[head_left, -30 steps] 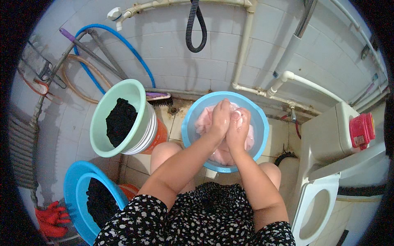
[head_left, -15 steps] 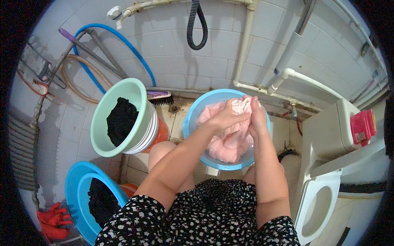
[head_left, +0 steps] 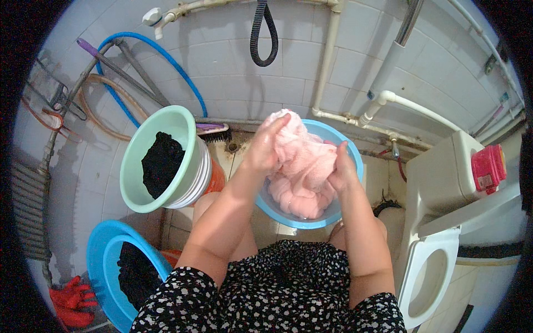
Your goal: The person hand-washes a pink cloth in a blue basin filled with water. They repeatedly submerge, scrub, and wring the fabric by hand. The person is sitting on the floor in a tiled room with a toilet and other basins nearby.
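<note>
A wet pink cloth [head_left: 304,152], whose exact kind I cannot make out, is lifted and bunched between my hands. Its lower folds rest in the round blue basin [head_left: 313,224] on the floor in front of me. My left hand [head_left: 265,149] grips the raised upper left part, fingers curled over it beyond the basin's left rim. On the other side, my right hand [head_left: 343,169] pinches the cloth's right edge above the basin, thumb and fingers closed. Folds of fabric cover some fingertips of both hands.
To the left, a green basin [head_left: 192,150] and a larger blue basin [head_left: 102,266] each hold black fabric. A purple-backed scrubbing brush [head_left: 214,130] lies by the wall. Red gloves [head_left: 72,299] hang at lower left; a toilet [head_left: 438,183] stands right.
My hands have moved apart, the left going left and upward. Between them the pink cloth has spread wider and risen over the basin's far left side.
</note>
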